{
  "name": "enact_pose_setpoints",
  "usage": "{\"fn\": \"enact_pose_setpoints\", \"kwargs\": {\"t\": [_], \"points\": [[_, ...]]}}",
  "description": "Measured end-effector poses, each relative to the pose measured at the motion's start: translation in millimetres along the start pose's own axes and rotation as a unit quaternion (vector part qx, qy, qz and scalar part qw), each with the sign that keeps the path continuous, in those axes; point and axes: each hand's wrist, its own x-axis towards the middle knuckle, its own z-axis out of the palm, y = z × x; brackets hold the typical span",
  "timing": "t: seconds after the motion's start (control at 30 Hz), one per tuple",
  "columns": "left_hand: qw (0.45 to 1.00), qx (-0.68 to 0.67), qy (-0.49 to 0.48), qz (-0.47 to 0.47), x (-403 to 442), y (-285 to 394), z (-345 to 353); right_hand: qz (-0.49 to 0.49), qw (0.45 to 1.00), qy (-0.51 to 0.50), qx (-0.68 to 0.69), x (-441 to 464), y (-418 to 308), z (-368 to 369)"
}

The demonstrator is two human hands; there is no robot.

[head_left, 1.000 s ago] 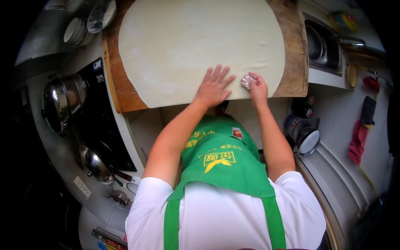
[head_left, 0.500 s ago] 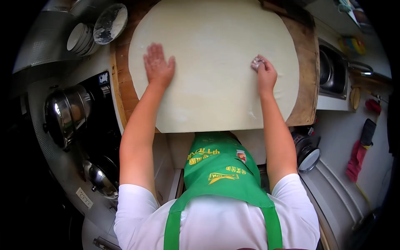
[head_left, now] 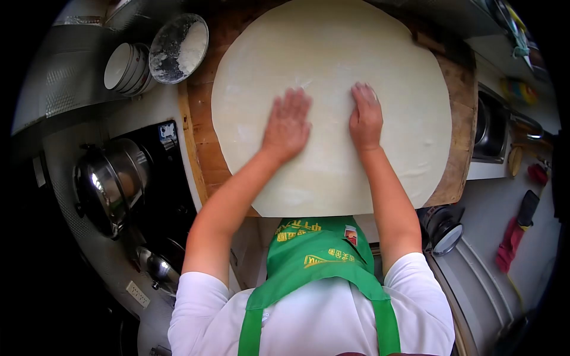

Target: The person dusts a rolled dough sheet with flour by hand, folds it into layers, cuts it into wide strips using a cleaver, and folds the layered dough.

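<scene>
We see left hand (head_left: 288, 124) open over dough sheet (head_left: 332, 178). Right hand (head_left: 366, 118) at left's 3 o'clock, grip we can't tell. Bowl (head_left: 164, 60) at sheet's 10 o'clock.

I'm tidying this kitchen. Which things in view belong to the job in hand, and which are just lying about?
In the job: dough, board, left hand, right hand; probably powder bowl.
Lying about, apparently: pot, stacked bowls.

A white counter edge (head_left: 487, 172) borders the sink (head_left: 497, 139), with a pale wall (head_left: 475, 219) nearby and a black cooktop (head_left: 176, 185) well apart.
</scene>
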Motion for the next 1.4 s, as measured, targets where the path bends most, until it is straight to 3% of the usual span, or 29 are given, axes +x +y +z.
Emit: {"fn": "enact_pose_setpoints", "kwargs": {"t": [0.03,0.1,0.17,0.23,0.33,0.43,0.5,0.67,0.73,0.8,0.9,1.0,1.03,1.1,1.3,1.4], "points": [[0.998,-0.027,0.007,0.051,-17,15,6,-0.007,0.998,-0.064,-0.013,-17,-11,-8],[0.998,-0.034,0.025,0.049,-36,15,6,-0.02,0.985,-0.17,-0.008,-38,-50,0],[0.989,-0.003,0.032,-0.145,-42,-6,2,-0.087,0.974,-0.193,0.074,-15,-77,18],[0.979,0.018,0.067,-0.194,-27,-42,-10,-0.129,0.975,-0.177,0.048,44,-87,53],[0.961,0.044,0.163,-0.22,39,-100,-23,-0.107,0.989,-0.101,-0.003,145,-73,96],[0.945,0.077,0.225,-0.225,138,-125,-36,-0.062,0.998,-0.024,-0.014,215,-13,101],[0.957,0.108,0.2,-0.181,200,-107,-41,-0.04,0.997,-0.007,-0.06,232,44,80],[0.978,0.065,0.192,-0.045,268,12,-17,0.038,0.989,0.009,-0.141,175,133,20],[0.981,0.079,0.179,0.001,252,41,-1,0.16,0.971,0.009,-0.177,144,139,0],[0.987,0.029,0.151,0.046,231,48,0,0.139,0.975,-0.015,-0.174,130,127,2],[0.99,0.078,0.116,-0.007,217,0,-27,0.002,0.992,-0.075,-0.098,120,113,-20],[0.97,0.118,0.172,-0.128,225,-50,-37,0.051,0.992,-0.064,-0.092,129,140,-21],[0.971,0.119,0.171,-0.116,232,-39,-36,0.086,0.99,-0.05,-0.1,125,145,-25],[0.956,0.14,0.168,-0.194,236,-15,-26,0.125,0.984,-0.046,-0.118,108,157,-40],[0.995,0.016,0.051,0.084,208,142,29,0.289,0.931,-0.003,-0.225,6,200,-87],[0.989,-0.054,0.03,0.136,146,174,52,0.309,0.928,-0.018,-0.207,-59,168,-90]]}}
